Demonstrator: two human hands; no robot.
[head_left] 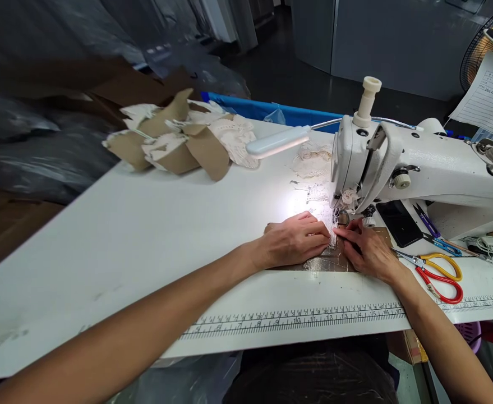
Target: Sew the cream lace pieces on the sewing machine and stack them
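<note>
A strip of white lace (325, 212) runs under the needle area of the white sewing machine (397, 163). My left hand (294, 240) is closed at the lace's left side, fingers bent and pressed together on its edge. What lies beneath those fingers is hidden. Right of the needle, my right hand (368, 247) rests low with its fingers apart, the index fingertip touching the lace. Both hands lie over a shiny brown plate (328, 261) on the table. A lamp (277, 141) lights the lace from the left.
Brown and white fabric pieces (187, 140) are heaped at the back left. Red-and-yellow-handled scissors (437, 272) lie beside my right wrist, with a black phone (399, 223) and blue-handled snips (443, 244) behind. A ruler scale (296, 322) runs along the table's front edge.
</note>
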